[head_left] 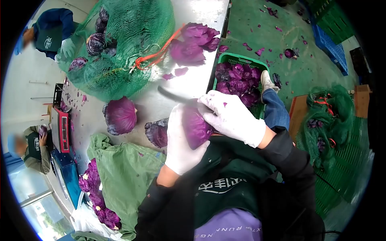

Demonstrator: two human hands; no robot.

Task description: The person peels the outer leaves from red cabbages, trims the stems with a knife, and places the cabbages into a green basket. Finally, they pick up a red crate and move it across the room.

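Note:
A purple cabbage is held in front of my body, over the table's edge. My left hand, in a white glove, is wrapped round its left side. My right hand, also gloved, grips a knife whose blurred blade points to the left above the cabbage; the handle is hidden in the fingers. Left of my left hand, a darker cabbage lies on the metal table, and a loose purple cabbage sits farther left. Peeled purple leaves lie on the table beyond my hands.
A green net bag of cabbages covers the far table. The green crate right of the table holds cabbages. A green sack, a red scale and two people are at left.

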